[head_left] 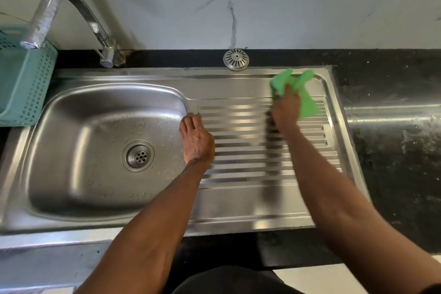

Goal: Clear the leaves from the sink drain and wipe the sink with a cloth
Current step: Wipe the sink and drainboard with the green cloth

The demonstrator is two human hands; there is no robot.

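Note:
The steel sink (71, 200) has a wet basin with water drops and a round drain (138, 155) in which I see no leaves. My left hand (196, 138) rests flat on the rim between the basin and the ribbed drainboard (238, 150), holding nothing. My right hand (285, 112) grips a bright green cloth (305, 100) and presses it on the far right of the drainboard. The hand and cloth are motion-blurred.
A curved chrome tap (71, 14) arches over the basin's back left. A teal perforated basket (26, 83) stands at the left edge. A round metal strainer cover (236, 58) lies on the black counter (393, 150) behind the drainboard. A marbled wall rises behind.

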